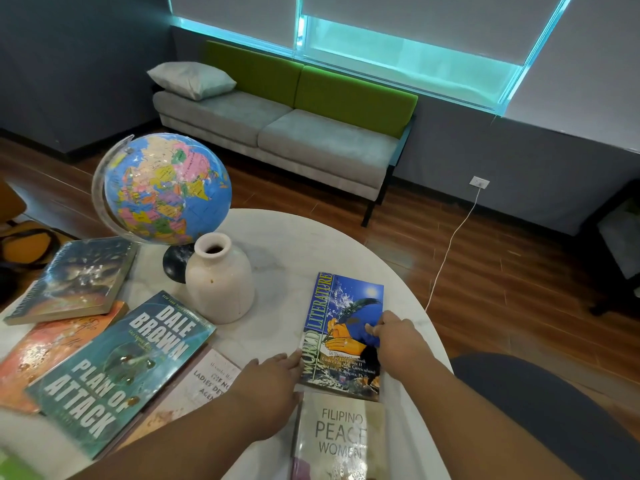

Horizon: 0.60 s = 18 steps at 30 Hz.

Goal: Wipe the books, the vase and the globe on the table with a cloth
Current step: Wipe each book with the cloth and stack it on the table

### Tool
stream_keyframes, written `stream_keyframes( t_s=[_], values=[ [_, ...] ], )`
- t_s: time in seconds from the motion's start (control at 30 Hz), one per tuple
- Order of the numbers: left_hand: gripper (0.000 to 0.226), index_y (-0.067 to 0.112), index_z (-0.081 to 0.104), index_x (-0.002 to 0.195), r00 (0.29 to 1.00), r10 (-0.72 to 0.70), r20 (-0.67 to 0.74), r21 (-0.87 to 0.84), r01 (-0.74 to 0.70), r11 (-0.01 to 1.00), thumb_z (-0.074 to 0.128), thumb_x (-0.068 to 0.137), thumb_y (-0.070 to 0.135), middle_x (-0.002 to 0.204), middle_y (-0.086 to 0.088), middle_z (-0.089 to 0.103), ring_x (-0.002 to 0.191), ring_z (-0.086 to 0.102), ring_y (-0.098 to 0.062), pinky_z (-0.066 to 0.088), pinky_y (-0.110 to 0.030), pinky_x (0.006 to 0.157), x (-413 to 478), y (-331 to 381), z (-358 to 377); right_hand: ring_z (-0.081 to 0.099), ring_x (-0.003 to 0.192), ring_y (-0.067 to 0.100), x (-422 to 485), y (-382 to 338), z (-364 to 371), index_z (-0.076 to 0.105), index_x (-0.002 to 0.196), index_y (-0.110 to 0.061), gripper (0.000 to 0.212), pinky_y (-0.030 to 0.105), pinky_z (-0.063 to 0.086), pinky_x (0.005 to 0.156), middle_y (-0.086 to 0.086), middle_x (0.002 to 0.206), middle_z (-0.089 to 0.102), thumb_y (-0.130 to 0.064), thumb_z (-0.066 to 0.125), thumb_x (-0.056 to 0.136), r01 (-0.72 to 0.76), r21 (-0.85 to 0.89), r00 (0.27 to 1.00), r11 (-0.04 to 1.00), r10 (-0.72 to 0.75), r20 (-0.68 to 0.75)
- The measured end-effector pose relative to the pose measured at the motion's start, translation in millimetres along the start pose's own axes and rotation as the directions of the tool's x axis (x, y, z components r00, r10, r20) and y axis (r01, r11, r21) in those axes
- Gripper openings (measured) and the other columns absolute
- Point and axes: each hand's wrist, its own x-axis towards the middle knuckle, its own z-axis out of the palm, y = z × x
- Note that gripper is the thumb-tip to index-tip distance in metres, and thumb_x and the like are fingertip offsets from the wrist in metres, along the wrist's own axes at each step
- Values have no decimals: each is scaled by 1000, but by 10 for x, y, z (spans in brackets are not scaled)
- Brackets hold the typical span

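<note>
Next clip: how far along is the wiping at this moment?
Done: nothing can be confirmed; no cloth is in view. In hand: the left hand touches the spine side of the World Literature book and the right hand rests on its right edge. Remaining: the globe, the vase and the other books, such as Plan of Attack, show no sign of wiping.

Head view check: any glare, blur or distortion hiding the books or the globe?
Head view: wide-angle bending curves the window frame and table rim; the window strip is blown-out cyan; small glare spots on the globe and the Plan of Attack book, titles legible.
</note>
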Motion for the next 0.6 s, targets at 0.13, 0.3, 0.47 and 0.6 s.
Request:
stream_keyframes(
  t_s=[0.13,0.3,0.47,0.6],
  values=[
    [57,23,15,153,1000,4,-11,5,-4,1000,35,101,36,162,9,2,148,12,-15,20,-43,116,-8,20,-3,43,112,27,-14,-59,14,35,145,-23,53,32,45,86,2,130,40,-11,48,95,70,14,997,997,-70,-17],
    [58,24,13,154,1000,5,-4,11,-5,1000,35,102,36,162,9,1,148,12,-15,19,-43,117,-10,11,7,57,99,24,2,25,87,43,100,-19,18,27,41,67,5,104,54,-23,57,90,-60,239,995,969,78,-67],
    [58,24,14,153,1000,9,-9,7,-9,1000,36,101,35,162,8,2,148,13,-15,19,-43,117,-5,28,9,57,101,25,-59,-71,142,46,107,-16,19,24,38,64,0,100,53,-18,56,90,32,224,998,974,-18,-63],
    [58,22,13,153,1000,4,1,1,-4,1000,36,102,33,162,8,1,148,12,-14,18,-43,117,-21,37,-11,60,98,24,-40,-57,122,41,95,-18,15,26,36,63,-4,87,47,-19,55,90,-29,272,994,962,56,-94]
  ],
)
